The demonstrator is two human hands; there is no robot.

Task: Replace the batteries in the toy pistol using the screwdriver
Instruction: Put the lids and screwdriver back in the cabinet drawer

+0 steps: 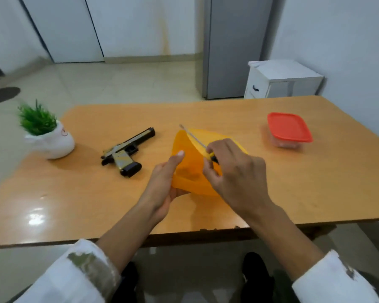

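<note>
One toy pistol (pixel 128 149) lies on its side on the wooden table (pixel 271 171), left of the hands and untouched. One screwdriver (pixel 197 142), one orange bowl (pixel 190 169), one clear box with a red lid (pixel 289 129) and one small potted plant (pixel 45 132) make up the rest. The pot bears a small red mark, too blurred to read. The left hand (pixel 164 186) grips the tilted bowl's near rim, thumb on its inner side. The right hand (pixel 234 171) has its fingers pinched on the screwdriver's handle, the metal shaft pointing away across the bowl.
</note>
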